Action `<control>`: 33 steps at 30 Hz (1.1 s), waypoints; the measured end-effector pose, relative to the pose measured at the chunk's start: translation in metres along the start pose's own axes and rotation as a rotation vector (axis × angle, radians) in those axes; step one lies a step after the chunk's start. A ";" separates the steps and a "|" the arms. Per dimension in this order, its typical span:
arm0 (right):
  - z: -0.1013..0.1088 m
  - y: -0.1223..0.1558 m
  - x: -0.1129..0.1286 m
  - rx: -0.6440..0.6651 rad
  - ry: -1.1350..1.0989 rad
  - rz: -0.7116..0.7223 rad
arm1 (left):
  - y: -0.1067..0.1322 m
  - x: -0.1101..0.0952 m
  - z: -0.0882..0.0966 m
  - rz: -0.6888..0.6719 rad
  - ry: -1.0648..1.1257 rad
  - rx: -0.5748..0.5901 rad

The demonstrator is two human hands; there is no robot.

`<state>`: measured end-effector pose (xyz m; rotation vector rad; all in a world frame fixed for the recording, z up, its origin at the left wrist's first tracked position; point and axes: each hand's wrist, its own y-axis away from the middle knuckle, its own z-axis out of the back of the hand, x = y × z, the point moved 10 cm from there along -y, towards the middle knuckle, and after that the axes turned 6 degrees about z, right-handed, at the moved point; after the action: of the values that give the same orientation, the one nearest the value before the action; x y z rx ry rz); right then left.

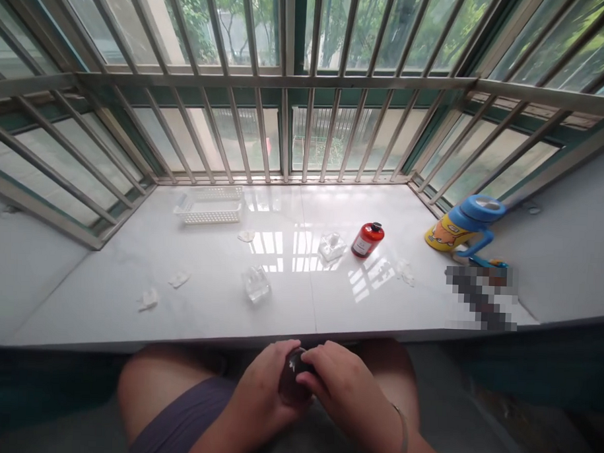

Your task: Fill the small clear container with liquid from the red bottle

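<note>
Both hands meet over my lap, below the front edge of the white sill [205, 302]. My left hand [261, 390] wraps round a small dark bottle [293, 378]. My right hand [339, 383] pinches the bottle's top with curled fingers. Most of the bottle is hidden by my fingers. Ahead of my hands on the sill lie a clear glass bottle [256, 283], a second clear glass piece [332, 246] and a red bottle [367, 239] with a black cap, lying on its side.
A white plastic tray [209, 205] sits at the back left of the sill. Small white scraps [148, 299] lie scattered at left and centre. A yellow and blue handled cup [463, 229] lies at the right. Window bars [286, 120] close off the far side.
</note>
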<state>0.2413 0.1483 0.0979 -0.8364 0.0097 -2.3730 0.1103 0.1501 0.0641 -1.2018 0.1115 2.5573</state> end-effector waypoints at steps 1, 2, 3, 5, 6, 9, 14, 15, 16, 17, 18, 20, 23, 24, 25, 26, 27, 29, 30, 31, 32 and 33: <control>-0.002 0.002 0.000 0.003 -0.016 0.011 | 0.001 0.003 -0.002 0.017 0.005 0.023; -0.004 0.003 0.001 0.009 -0.039 0.023 | 0.003 0.008 -0.005 0.037 0.008 0.046; -0.006 0.004 0.001 0.022 -0.070 0.035 | 0.004 0.012 -0.007 0.058 0.009 0.064; -0.009 0.006 0.003 0.058 -0.134 0.048 | 0.008 0.022 -0.008 0.094 0.002 0.080; -0.010 0.006 0.002 0.071 -0.152 0.038 | 0.009 0.026 -0.008 0.103 -0.005 0.082; -0.012 0.006 -0.010 0.098 -0.132 -0.087 | 0.011 0.032 -0.007 0.092 -0.036 0.082; -0.022 0.004 -0.021 0.245 -0.062 -0.172 | 0.013 0.030 -0.014 0.073 -0.072 0.103; -0.021 0.002 -0.018 0.239 -0.083 -0.149 | 0.013 0.029 -0.017 0.074 -0.069 0.119; -0.018 0.001 -0.017 0.226 -0.113 -0.139 | 0.013 0.029 -0.020 0.076 -0.066 0.131; -0.017 0.001 -0.018 0.219 -0.143 -0.150 | 0.014 0.029 -0.022 0.079 -0.066 0.138; -0.017 0.002 -0.020 0.230 -0.158 -0.178 | 0.014 0.030 -0.024 0.081 -0.069 0.139; -0.022 0.005 -0.024 0.295 -0.137 -0.238 | 0.014 0.031 -0.025 0.083 -0.079 0.128; -0.025 0.007 -0.019 0.324 -0.131 -0.199 | 0.014 0.034 -0.024 0.094 -0.084 0.112; -0.022 0.006 -0.017 0.290 -0.154 -0.171 | 0.014 0.035 -0.024 0.097 -0.079 0.111; -0.019 0.006 -0.016 0.249 -0.177 -0.161 | 0.013 0.035 -0.024 0.099 -0.074 0.110; -0.018 0.007 -0.018 0.225 -0.196 -0.171 | 0.013 0.035 -0.024 0.100 -0.069 0.112; -0.019 0.008 -0.021 0.225 -0.206 -0.194 | 0.013 0.035 -0.024 0.099 -0.065 0.114; -0.027 0.013 -0.026 0.273 -0.206 -0.224 | 0.013 0.034 -0.023 0.100 -0.065 0.112; -0.030 0.015 -0.025 0.297 -0.210 -0.212 | 0.013 0.034 -0.023 0.103 -0.065 0.111; -0.033 0.016 -0.024 0.306 -0.218 -0.187 | 0.013 0.034 -0.023 0.107 -0.064 0.114; -0.033 0.016 -0.022 0.295 -0.225 -0.162 | 0.014 0.033 -0.024 0.107 -0.062 0.121; -0.032 0.017 -0.021 0.275 -0.227 -0.149 | 0.014 0.032 -0.025 0.106 -0.058 0.129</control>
<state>0.2449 0.1406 0.0568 -0.9917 -0.4751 -2.3288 0.1046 0.1400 0.0227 -1.1005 0.3302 2.6274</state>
